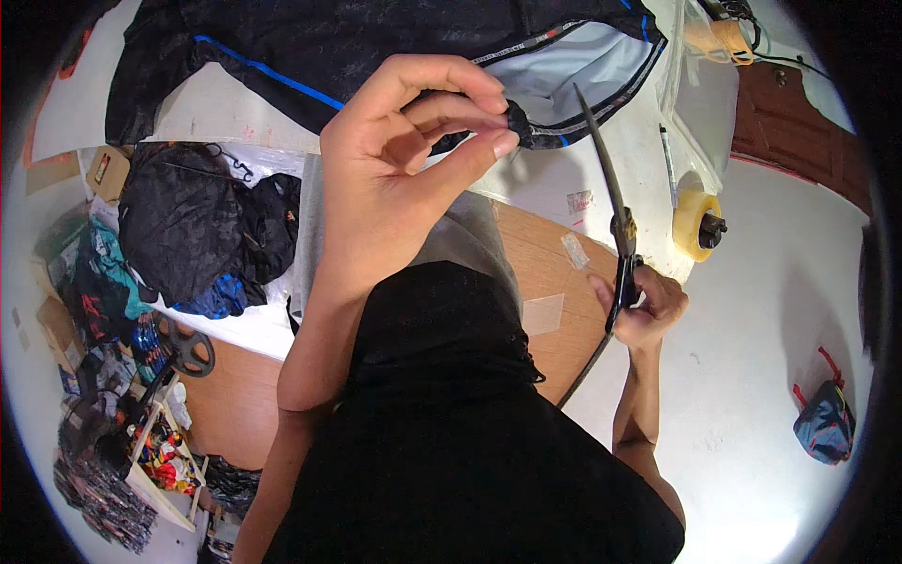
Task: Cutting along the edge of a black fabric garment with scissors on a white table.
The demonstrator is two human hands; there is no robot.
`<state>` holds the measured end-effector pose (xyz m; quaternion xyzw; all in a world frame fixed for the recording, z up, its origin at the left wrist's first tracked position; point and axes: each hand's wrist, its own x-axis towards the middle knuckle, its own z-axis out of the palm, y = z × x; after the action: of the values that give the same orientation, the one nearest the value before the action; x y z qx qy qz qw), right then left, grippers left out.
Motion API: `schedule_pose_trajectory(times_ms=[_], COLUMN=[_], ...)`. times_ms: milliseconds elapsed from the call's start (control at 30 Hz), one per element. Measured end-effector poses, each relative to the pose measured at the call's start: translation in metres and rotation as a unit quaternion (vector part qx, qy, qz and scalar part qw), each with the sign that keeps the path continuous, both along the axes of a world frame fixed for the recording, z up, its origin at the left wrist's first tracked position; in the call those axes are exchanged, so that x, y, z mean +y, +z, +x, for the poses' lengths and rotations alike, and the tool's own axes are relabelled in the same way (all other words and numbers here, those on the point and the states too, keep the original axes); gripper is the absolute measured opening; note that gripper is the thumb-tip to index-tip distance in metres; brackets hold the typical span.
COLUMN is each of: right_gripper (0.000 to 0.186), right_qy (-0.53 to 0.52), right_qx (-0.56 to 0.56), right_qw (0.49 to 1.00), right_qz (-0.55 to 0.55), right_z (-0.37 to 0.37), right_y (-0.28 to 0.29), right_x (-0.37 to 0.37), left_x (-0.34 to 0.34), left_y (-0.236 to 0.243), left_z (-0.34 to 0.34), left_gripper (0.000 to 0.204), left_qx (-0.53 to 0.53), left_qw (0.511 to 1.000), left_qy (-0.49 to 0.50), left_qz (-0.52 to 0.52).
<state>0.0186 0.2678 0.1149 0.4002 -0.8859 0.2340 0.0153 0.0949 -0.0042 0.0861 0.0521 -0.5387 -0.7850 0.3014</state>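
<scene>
Garment (272, 61) sprawls across twelve o'clock, left hand (395, 174) pinching its edge (520, 124) between thumb (470, 164) and fingers (470, 86), while right hand (650, 305), at three, grips scissors (623, 232), blades (602, 160) pointing just shy of twelve.

Garment (282, 52) cropped above; crate contents (171, 461) seem indistinct.

Towards eleven o'clock, the garment (282, 38) is black with a faint grey mottle and a bright blue stripe (272, 73); its inner face (583, 70), at one, is pale blue-grey. The scissors (620, 226), at two, are dark grey with black handles. Between two and three, the tape roll (688, 226) is translucent yellow. The bag (827, 428), at four, is slate blue with red straps. Between nine and ten, the bunched cloth (188, 207) is black, faintly patterned.
</scene>
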Motion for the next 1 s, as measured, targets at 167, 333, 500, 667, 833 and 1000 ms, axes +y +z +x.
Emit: schedule_pose_trajectory(times_ms=[167, 333, 500, 667, 833, 1000], right_gripper=[0.044, 0.043, 0.040, 0.040, 0.040, 0.042], right_qy=[0.019, 0.039, 0.044, 0.037, 0.030, 0.027], right_qx=[-0.029, 0.008, 0.025, 0.046, 0.050, -0.065], right_qw=[0.999, 0.999, 0.999, 0.998, 0.998, 0.997], right_qz=[-0.005, -0.021, -0.011, 0.010, 0.001, -0.028], right_z=[0.002, 0.003, 0.006, 0.010, 0.004, 0.004], right_y=[0.001, 0.003, 0.006, 0.003, 0.003, 0.011], right_x=[0.000, -0.001, -0.003, 0.003, 0.006, 0.013], left_x=[-0.002, -0.002, 0.001, 0.002, 0.000, 0.001], left_y=[-0.002, 0.000, 0.000, 0.000, 0.000, -0.004], left_z=[-0.001, 0.000, 0.001, 0.003, 0.003, 0.004], left_gripper=[0.035, 0.036, 0.035, 0.036, 0.036, 0.039], left_qx=[0.021, 0.032, 0.051, 0.061, 0.065, 0.086], left_qw=[0.998, 0.997, 0.996, 0.996, 0.996, 0.994], left_qy=[-0.028, -0.030, -0.039, -0.045, -0.054, -0.050], left_qz=[0.056, 0.066, 0.055, 0.043, 0.037, 0.037])
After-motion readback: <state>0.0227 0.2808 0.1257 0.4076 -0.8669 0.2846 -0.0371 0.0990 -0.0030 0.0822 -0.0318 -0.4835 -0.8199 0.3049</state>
